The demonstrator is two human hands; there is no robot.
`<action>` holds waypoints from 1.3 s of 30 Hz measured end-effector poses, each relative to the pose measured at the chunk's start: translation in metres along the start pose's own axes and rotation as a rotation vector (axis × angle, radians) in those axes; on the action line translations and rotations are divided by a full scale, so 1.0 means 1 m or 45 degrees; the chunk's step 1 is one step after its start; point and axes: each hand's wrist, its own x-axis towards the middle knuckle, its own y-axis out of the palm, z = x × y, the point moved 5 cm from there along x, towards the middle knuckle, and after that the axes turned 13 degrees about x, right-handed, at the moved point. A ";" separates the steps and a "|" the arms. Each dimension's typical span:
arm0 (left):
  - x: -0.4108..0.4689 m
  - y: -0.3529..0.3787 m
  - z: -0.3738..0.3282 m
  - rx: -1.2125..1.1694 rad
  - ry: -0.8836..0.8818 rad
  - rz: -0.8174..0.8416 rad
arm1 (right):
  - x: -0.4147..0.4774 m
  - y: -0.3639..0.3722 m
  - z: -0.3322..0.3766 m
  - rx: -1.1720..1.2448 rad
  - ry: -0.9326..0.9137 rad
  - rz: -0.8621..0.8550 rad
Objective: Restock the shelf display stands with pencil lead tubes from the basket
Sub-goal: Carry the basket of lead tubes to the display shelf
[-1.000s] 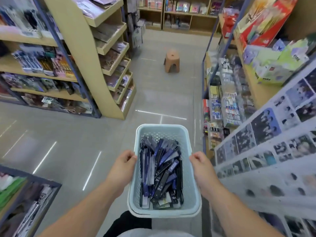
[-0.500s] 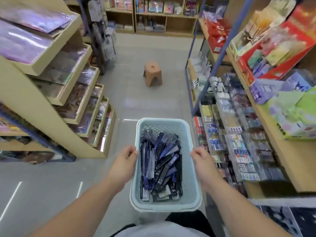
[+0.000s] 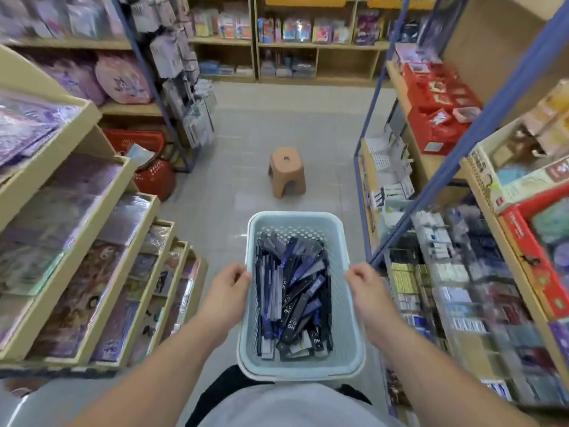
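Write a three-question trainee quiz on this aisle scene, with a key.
1. True or false: the basket holds no tubes.
2. What stands on the floor ahead of the basket? A) ladder B) stool C) cart
3. Fill in: the left hand and the right hand each grip the basket's ____.
Key: 1 false; 2 B; 3 rim.

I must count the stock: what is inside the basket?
The basket holds a loose heap of dark and blue lead tubes, some marked HB. The heap hides the basket's bottom and any tubes lying lower.
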 end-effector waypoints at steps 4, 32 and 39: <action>0.088 -0.013 -0.059 0.012 0.026 -0.024 | 0.093 0.004 0.052 -0.015 -0.022 -0.012; 0.774 -0.075 -0.375 0.220 0.072 0.346 | 0.712 0.084 0.319 0.198 0.039 -0.348; 0.919 -0.049 -0.478 0.401 0.038 0.380 | 0.874 0.049 0.374 0.256 0.097 -0.353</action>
